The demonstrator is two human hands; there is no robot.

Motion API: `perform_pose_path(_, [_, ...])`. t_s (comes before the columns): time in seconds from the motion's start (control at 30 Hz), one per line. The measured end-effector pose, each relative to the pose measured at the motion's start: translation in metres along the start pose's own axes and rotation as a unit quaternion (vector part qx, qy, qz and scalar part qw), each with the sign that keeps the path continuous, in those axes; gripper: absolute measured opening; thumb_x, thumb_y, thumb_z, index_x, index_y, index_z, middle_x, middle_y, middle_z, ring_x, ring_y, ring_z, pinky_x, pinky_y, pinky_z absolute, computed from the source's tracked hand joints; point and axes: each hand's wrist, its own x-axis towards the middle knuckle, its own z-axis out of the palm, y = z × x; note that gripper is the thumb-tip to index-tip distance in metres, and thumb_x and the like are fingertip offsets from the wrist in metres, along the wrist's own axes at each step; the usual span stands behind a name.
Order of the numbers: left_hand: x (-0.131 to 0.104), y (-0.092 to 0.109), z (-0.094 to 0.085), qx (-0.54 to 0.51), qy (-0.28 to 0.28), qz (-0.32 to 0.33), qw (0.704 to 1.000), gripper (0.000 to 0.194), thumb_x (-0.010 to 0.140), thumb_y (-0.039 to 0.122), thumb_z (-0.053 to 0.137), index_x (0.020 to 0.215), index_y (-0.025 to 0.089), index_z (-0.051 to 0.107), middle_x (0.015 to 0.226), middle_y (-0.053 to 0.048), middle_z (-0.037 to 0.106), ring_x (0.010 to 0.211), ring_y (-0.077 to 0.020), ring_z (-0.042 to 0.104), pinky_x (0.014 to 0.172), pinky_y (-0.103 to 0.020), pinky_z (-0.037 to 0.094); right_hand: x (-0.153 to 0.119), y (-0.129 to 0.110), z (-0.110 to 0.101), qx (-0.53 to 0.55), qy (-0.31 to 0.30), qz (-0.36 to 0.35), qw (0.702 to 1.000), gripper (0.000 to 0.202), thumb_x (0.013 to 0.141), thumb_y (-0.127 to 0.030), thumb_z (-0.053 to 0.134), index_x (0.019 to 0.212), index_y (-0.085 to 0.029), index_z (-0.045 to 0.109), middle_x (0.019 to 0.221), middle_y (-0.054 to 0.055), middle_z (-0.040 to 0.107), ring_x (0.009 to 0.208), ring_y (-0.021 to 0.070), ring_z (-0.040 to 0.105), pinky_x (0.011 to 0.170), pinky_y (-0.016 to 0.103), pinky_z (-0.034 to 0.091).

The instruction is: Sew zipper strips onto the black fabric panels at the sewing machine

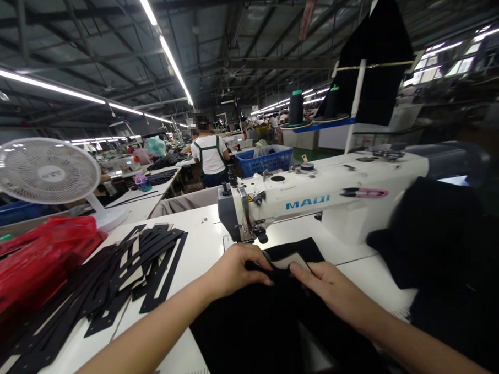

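Observation:
Black fabric point(251, 330) lies across the front of the sewing table and over its near edge. My left hand point(243, 269) is closed on its upper edge, thumb and fingers curled toward each other. To its right, my right hand point(326, 281) pinches the same fabric together with a pale beige piece point(292, 259), thumb on top; its other fingers are mostly hidden underneath. Both hands are just in front of the white sewing machine point(315, 195), whose needle area point(251, 228) is beyond my left hand. The fabric appears to be apart from the needle.
Flat black strips with pale backing point(134, 264) are heaped on the left, beside a red plastic bag point(43, 260) and a white fan point(45, 170). More dark fabric point(433, 233) is piled right. Behind are thread cones point(296, 109), a blue crate point(262, 163) and a person point(212, 152).

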Motion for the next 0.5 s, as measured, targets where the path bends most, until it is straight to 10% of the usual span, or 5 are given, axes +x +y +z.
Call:
perform_pose_path(0.27, [-0.010, -0.001, 0.007, -0.052, 0.120, -0.010, 0.991, 0.006, 0.070, 0.011, 0.070, 0.074, 0.016, 0.069, 0.074, -0.001, 0.062, 0.074, -0.0155, 0.058, 0.072, -0.026, 0.045, -0.018, -0.017, 0.001, -0.187, 0.015, -0.107, 0.976, 0.035, 0.076, -0.035, 0.058, 0.106, -0.019, 0.059, 0.093, 0.004, 0.066, 0.082, 0.0209, 0.060, 0.072, 0.030, 0.047])
perform_pose_path(0.4, [-0.008, 0.005, 0.004, -0.010, 0.177, 0.023, 0.984, 0.006, 0.073, 0.012, 0.066, 0.074, 0.017, 0.069, 0.079, -0.003, 0.065, 0.077, -0.0168, 0.061, 0.074, -0.029, 0.048, -0.042, 0.001, 0.024, -0.364, 0.170, -0.286, 0.870, 0.039, 0.079, -0.018, 0.048, 0.117, -0.019, 0.055, 0.115, 0.012, 0.061, 0.100, 0.0289, 0.058, 0.083, 0.042, 0.047])
perform_pose_path(0.5, [-0.007, 0.011, -0.002, 0.069, 0.207, 0.016, 0.976, 0.007, 0.075, 0.013, 0.063, 0.072, 0.018, 0.067, 0.077, -0.003, 0.068, 0.074, -0.0172, 0.063, 0.073, -0.029, 0.049, -0.043, 0.013, 0.055, -0.407, 0.114, -0.436, 0.795, 0.031, 0.084, -0.020, 0.046, 0.111, -0.028, 0.058, 0.115, 0.002, 0.062, 0.095, 0.0210, 0.062, 0.076, 0.030, 0.051])
